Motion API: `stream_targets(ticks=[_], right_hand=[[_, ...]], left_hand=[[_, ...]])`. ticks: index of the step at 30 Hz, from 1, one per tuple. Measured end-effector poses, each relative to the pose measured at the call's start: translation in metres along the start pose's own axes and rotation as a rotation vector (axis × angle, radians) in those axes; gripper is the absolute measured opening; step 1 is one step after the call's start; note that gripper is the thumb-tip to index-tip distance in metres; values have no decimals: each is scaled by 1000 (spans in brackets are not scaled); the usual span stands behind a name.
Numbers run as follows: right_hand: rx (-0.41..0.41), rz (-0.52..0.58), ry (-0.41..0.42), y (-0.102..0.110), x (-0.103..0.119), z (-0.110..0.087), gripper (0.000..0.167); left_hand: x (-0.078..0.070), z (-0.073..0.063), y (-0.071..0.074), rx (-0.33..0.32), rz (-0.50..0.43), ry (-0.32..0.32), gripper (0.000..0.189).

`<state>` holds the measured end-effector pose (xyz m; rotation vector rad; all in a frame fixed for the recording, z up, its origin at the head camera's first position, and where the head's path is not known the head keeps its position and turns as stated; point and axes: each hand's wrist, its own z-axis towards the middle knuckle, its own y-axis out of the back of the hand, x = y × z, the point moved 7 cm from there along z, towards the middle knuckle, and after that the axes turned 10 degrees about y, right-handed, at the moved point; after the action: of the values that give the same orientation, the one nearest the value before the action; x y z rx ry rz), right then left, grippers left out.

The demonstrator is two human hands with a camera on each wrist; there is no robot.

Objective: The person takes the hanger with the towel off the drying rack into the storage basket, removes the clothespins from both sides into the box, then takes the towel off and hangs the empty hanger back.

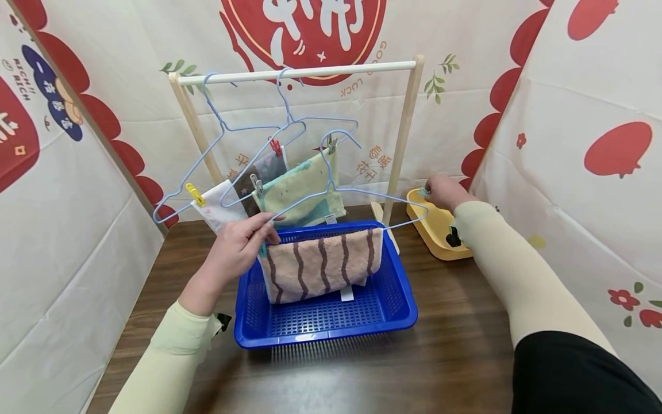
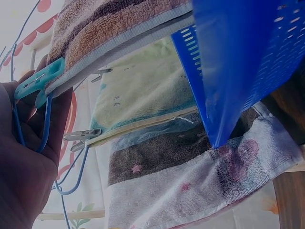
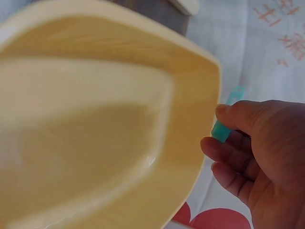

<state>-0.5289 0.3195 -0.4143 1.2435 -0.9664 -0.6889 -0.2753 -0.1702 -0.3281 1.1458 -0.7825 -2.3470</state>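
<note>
Brown-striped towel (image 1: 323,267) is hanging over the blue basket (image 1: 357,332), a turquoise clip (image 2: 43,78) fastening its left corner; the left hand (image 1: 230,250) is gripping the pale-blue hanger (image 1: 331,187) there; far right, the right hand (image 1: 446,192) is pinching a teal clip (image 3: 221,130) at the yellow tray's (image 1: 437,221) far end.

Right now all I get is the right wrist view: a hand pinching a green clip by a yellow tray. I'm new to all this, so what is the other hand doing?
Observer: The left hand grips one end of a blue hanger.
Visitor: Oh! Is anything on that hanger?
Observer: Yes, a striped towel is folded over its lower bar.
Visitor: Is it pegged on, or just lying there?
Observer: The left wrist view shows a teal clip on the towel's corner beside that hand.
</note>
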Motion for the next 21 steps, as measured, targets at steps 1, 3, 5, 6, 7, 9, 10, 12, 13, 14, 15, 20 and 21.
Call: stream_targets(ticks=[1,3,5,6,7,9,10,12,13,14,15,20,21], right_hand=[[9,-10,8,-2,0,2,16],[20,-19,7,-7,-2,5,15],[34,-19,-3,-12,-5,6,16],[42,-17,-8,-15,-6,7,16],[50,-12,-17,-17,-8,8,16],[73,-3,-18,-23,-9,11,12],[86,-1,-11,-26,-9,12,11],[110,2,12,-32,-10,16,10],[122,-5,28,-35,-10,18,10],[133,-15,51,-38,-11,20,12],[137,-25,69,-40,-12,21,12],[157,-22,121,-53,-26,29,12],[156,-13,125,-55,-28,30,13]], left_hand=[[0,0,0,-3,1,-1,27],[0,-1,1,-7,1,-1,27],[1,0,1,-9,3,0,27],[0,0,1,-8,4,0,27],[0,0,1,-9,6,0,27],[0,1,1,-7,8,1,27],[0,1,0,-5,9,1,27],[0,2,0,-3,9,2,27],[1,2,0,-2,8,4,27],[1,2,0,-1,7,5,27],[1,2,0,-1,6,6,27],[3,2,0,0,1,6,27],[4,1,-1,1,1,7,27]])
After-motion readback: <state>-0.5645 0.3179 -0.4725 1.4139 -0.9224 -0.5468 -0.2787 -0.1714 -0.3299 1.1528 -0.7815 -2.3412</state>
